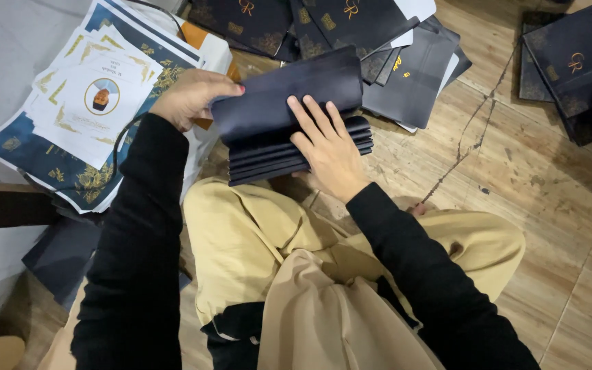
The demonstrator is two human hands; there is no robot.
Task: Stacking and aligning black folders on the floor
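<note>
Stack of dark folded cards (296,130) at frame centre, above lap, over wooden floor (529,178). Left hand (193,96) grip clamped on stack's left end, thumb over top card. Right hand (330,151) flat on top, fingers (310,116) spread, grip apart. Printed sheets (90,103), blue and white with gold trim, piled upper left. Dark covers (378,41) with gold marks heaped at top centre; more covers (573,62) upper right.

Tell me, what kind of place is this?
Probably a small print or card-making workshop, with work done on the floor. The left hand and right hand hold a stack of dark folders, more dark folders lie on the wooden floor, and printed sheets are piled nearby.
</note>
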